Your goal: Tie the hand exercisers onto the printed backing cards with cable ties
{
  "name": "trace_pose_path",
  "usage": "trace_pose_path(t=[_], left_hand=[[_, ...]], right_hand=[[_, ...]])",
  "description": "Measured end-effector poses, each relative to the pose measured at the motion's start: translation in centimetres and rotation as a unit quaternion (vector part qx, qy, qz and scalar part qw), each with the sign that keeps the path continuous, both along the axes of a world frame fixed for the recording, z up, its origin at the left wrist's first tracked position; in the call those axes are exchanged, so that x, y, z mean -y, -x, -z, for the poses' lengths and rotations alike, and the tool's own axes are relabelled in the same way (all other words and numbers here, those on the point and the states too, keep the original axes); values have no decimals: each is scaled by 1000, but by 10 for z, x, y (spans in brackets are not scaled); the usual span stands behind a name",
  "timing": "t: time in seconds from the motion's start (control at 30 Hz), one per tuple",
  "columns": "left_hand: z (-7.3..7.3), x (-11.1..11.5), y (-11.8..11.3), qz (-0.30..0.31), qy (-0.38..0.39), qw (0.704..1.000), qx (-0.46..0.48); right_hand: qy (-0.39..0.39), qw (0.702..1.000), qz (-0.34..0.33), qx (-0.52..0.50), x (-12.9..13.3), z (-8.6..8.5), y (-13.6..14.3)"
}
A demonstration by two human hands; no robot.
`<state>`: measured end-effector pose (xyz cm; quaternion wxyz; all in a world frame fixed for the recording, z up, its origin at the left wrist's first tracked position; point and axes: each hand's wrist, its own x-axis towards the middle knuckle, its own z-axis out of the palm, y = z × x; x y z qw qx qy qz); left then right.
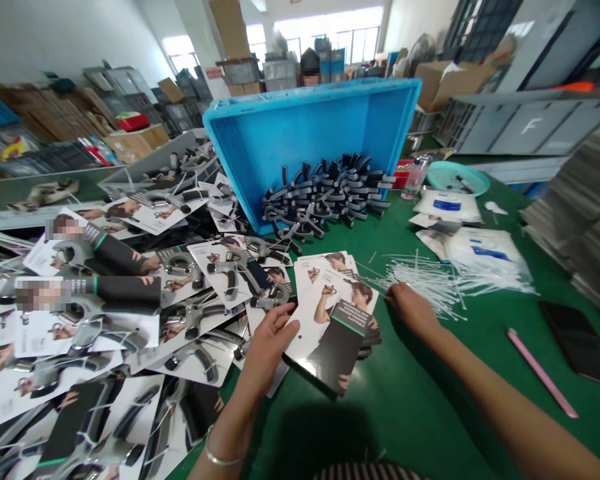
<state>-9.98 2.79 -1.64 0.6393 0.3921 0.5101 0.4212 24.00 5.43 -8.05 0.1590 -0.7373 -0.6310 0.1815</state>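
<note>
The right hand's fingertips (391,292) are hidden among white cable ties (425,283). Beyond the hands, a blue crate (310,127) hides most of a person (310,67); left of the left hand (269,343), the frame crops packaging cards (87,313).

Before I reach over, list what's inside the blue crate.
The blue crate holds heaped grey-and-black handles, some spilling onto the green table. Whatever lies beneath them is hidden.

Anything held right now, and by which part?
Left hand: the top printed card, by its left edge. Right hand: fingers at the white ties; can't tell if one is held.
</note>
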Motion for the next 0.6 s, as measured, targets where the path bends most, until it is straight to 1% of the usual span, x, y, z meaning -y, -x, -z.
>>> trace_pose_path(t=[0.1,0.2,0.27,0.3,0.37,0.4,0.47,0.5,0.53,0.6], left_hand=[[5,4,-1,-67,22,997,44],[6,14,5,-80,53,992,81],[5,20,11,-83,61,991,83],[3,21,14,-83,59,992,79],[-1,20,18,-74,42,995,61],[-4,18,18,-62,30,996,50],[-9,12,14,-30,7,999,30],[-11,9,9,-12,-3,1000,24],[-13,6,4,5,-12,1000,21],[-17,3,-10,36,-24,999,19]], right_hand=[[26,999,-20,-25,-11,7,2],[58,994,-35,-83,-12,8,-4],[79,989,-32,-120,-6,3,-17],[78,987,-19,-142,-2,-1,-25],[46,974,32,-221,7,-16,-37],[13,955,70,-289,11,-26,-40],[-54,900,120,-415,20,-51,-33],[-81,880,118,-454,23,-65,-22],[-102,868,94,-478,26,-78,-7],[-101,865,10,-492,30,-101,30]])
